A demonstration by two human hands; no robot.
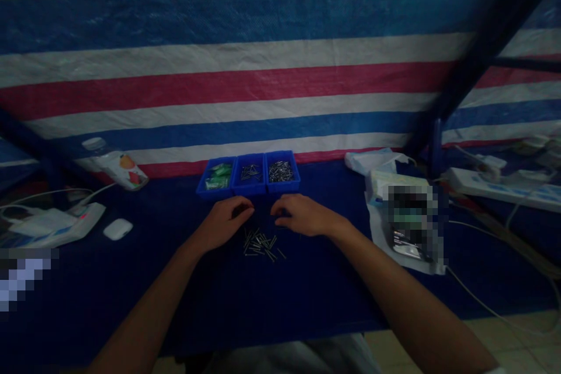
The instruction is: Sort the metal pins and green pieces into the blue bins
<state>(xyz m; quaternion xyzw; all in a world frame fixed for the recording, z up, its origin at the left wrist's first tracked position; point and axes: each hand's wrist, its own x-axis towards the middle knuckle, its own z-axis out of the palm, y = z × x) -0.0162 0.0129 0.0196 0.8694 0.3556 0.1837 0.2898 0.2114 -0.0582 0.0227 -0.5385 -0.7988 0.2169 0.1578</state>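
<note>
A loose pile of thin metal screws or nails (262, 245) lies on the dark blue table (263, 304). Just left of and above the pile, my left hand (227, 217) hovers with curled fingers, thumb and forefinger close together. Opposite it is my right hand (302, 214), its thumb and forefinger bent and apart, with nothing visible between them. Behind my hands three blue bins stand in a row: the left bin (201, 186) holds green packets, the middle bin (249, 190) some metal pieces, the right bin (284, 187) many small metal pieces.
A bottle (120, 166) leans at the back left, near a white case (118, 229) and a power strip (87, 225). At the right lie white packaging (381, 222), cables and another power strip (504, 187). A striped sheet (263, 82) hangs behind the table.
</note>
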